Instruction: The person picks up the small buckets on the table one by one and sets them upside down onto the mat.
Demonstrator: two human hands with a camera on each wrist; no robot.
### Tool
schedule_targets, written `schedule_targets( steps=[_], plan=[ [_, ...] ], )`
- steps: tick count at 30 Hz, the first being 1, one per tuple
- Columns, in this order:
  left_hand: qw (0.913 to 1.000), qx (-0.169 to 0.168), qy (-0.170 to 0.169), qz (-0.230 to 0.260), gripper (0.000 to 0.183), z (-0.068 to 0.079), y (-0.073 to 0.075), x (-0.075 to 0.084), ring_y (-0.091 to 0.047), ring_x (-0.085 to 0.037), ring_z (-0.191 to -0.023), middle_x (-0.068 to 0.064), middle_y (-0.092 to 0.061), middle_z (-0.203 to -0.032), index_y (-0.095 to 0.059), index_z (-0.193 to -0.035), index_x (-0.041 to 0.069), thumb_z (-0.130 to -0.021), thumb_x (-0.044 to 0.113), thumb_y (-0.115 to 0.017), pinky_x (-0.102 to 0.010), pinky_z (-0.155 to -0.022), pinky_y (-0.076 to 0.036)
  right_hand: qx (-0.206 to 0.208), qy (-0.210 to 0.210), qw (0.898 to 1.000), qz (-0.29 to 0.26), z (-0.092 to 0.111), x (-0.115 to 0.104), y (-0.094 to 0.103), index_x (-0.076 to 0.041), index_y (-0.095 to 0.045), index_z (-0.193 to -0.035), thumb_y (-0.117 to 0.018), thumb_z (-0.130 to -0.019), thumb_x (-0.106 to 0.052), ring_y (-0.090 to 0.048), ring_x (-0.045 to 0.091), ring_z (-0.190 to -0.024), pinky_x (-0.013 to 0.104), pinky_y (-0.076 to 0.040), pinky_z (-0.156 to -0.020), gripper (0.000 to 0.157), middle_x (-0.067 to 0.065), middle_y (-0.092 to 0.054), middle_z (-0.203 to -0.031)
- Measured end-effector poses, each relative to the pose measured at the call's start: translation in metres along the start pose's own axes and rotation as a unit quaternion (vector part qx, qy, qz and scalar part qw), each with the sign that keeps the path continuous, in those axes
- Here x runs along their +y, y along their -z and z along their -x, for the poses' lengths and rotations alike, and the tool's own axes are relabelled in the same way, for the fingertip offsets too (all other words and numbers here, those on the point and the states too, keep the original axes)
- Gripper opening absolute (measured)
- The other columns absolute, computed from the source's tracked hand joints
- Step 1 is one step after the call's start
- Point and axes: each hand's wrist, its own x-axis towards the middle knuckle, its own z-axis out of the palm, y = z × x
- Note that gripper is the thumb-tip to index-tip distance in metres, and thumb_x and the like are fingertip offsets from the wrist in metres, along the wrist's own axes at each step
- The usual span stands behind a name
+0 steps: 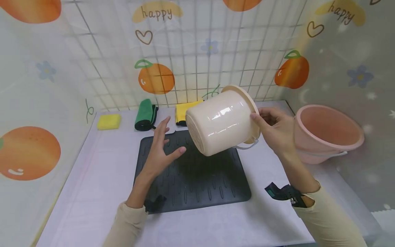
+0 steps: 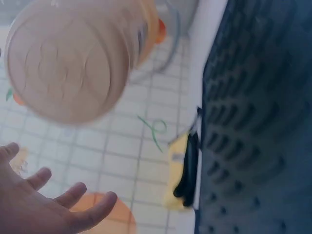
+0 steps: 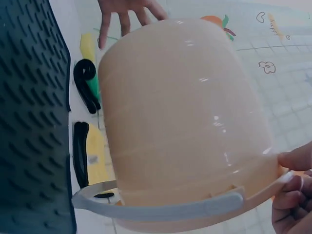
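Note:
A cream plastic bucket (image 1: 222, 120) is held up on its side above the dark ribbed mat (image 1: 197, 185), its base toward the left and its mouth toward the right. My right hand (image 1: 274, 128) pinches the bucket's rim between thumb and fingers. The grey handle (image 3: 161, 209) hangs loose from the rim in the right wrist view. Left of the base, my left hand (image 1: 160, 147) is spread with nothing in it, and a gap separates it from the bucket. The round underside (image 2: 63, 68) of the bucket fills the upper part of the left wrist view.
A pink bucket (image 1: 327, 137) stands at the right. Along the back lie a yellow sponge (image 1: 109, 122), a rolled green cloth (image 1: 145, 115) and a yellow cloth (image 1: 185, 110). Printed curtains (image 1: 197, 61) enclose the white table (image 1: 102, 192) at the back and sides.

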Motion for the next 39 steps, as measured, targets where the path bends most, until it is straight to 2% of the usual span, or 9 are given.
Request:
schedule_targets(
  steps=[4,9,15,19,22,25,31,36,39],
  plan=[
    [0.9991,-0.005,-0.012,0.04,0.109,-0.009,-0.011,0.011,-0.022,-0.03,-0.146,0.015,-0.003,-0.164,-0.008,-0.16,0.039,-0.076,0.073,-0.069,-0.063,-0.103,-0.039,0.005,-0.017,1.0,-0.022,0.005,0.0,-0.011,0.004,-0.075,-0.103,-0.077,-0.09,-0.017,-0.06,0.015,-0.071,0.016,-0.051,-0.064,0.025,0.013,-0.069,-0.09],
    [0.9965,-0.012,-0.016,0.081,0.117,-0.017,-0.018,0.022,-0.026,-0.027,-0.141,0.014,-0.003,-0.163,-0.001,-0.16,0.041,-0.072,0.076,-0.07,-0.059,-0.097,-0.046,0.004,-0.021,0.999,-0.043,0.012,-0.002,-0.025,0.001,-0.076,-0.103,-0.077,-0.09,-0.021,-0.061,0.016,-0.073,0.017,-0.053,-0.065,0.025,0.01,-0.071,-0.092],
    [0.9929,-0.005,0.005,0.119,0.116,-0.023,-0.02,0.025,-0.029,-0.028,-0.136,0.009,-0.012,-0.159,-0.002,-0.158,0.045,-0.073,0.065,-0.077,-0.059,-0.095,-0.048,-0.016,-0.009,0.997,-0.074,0.016,0.001,-0.034,-0.001,-0.076,-0.102,-0.079,-0.088,-0.017,-0.06,0.016,-0.071,0.017,-0.05,-0.06,0.022,0.009,-0.071,-0.091],
    [0.9905,-0.006,0.011,0.137,0.11,-0.024,-0.016,0.023,-0.031,-0.031,-0.135,0.007,-0.015,-0.158,-0.007,-0.159,0.042,-0.078,0.046,-0.081,-0.059,-0.092,-0.049,-0.05,-0.011,0.995,-0.081,0.018,0.0,-0.034,-0.004,-0.076,-0.106,-0.078,-0.089,-0.019,-0.061,0.017,-0.073,0.018,-0.052,-0.062,0.023,0.008,-0.071,-0.092],
    [0.9882,0.001,0.0,0.153,0.107,-0.021,-0.007,0.021,-0.035,-0.033,-0.133,0.007,-0.017,-0.158,-0.012,-0.159,0.038,-0.078,0.031,-0.082,-0.058,-0.089,-0.052,-0.099,-0.008,0.992,-0.074,0.018,-0.002,-0.032,-0.006,-0.074,-0.11,-0.076,-0.092,-0.023,-0.061,0.019,-0.071,0.021,-0.054,-0.062,0.025,0.006,-0.071,-0.092],
    [0.9884,0.014,-0.01,0.151,0.107,-0.018,0.006,0.019,-0.039,-0.032,-0.132,0.007,-0.019,-0.157,-0.015,-0.159,0.036,-0.077,0.024,-0.083,-0.056,-0.088,-0.053,-0.159,0.008,0.986,-0.045,0.017,-0.002,-0.03,-0.008,-0.073,-0.115,-0.071,-0.095,-0.028,-0.062,0.019,-0.072,0.024,-0.054,-0.062,0.029,0.003,-0.071,-0.095],
    [0.9878,0.028,0.007,0.153,0.108,-0.008,0.036,0.019,-0.041,-0.032,-0.132,0.007,-0.017,-0.158,-0.016,-0.159,0.039,-0.077,0.01,-0.08,-0.045,-0.086,-0.056,-0.229,0.061,0.971,0.042,0.02,0.005,-0.024,-0.013,-0.073,-0.117,-0.068,-0.097,-0.032,-0.064,0.013,-0.084,0.032,-0.056,-0.07,0.028,-0.002,-0.071,-0.107],
    [0.9922,0.04,0.03,0.114,0.109,0.001,0.063,0.02,-0.035,-0.035,-0.138,0.007,-0.016,-0.159,-0.017,-0.158,0.039,-0.076,0.003,-0.078,-0.046,-0.092,-0.052,-0.29,0.124,0.944,0.091,0.026,0.014,-0.022,-0.011,-0.072,-0.118,-0.072,-0.095,-0.025,-0.06,0.011,-0.086,0.031,-0.056,-0.07,0.027,-0.002,-0.069,-0.107],
    [0.9946,0.054,0.044,0.077,0.11,0.007,0.079,0.023,-0.033,-0.036,-0.14,0.009,-0.015,-0.16,-0.017,-0.158,0.039,-0.075,0.002,-0.079,-0.041,-0.093,-0.052,-0.331,0.137,0.926,0.119,0.031,0.018,-0.021,-0.011,-0.07,-0.121,-0.072,-0.095,-0.027,-0.059,0.01,-0.086,0.029,-0.054,-0.07,0.031,-0.002,-0.068,-0.106]
  ],
)
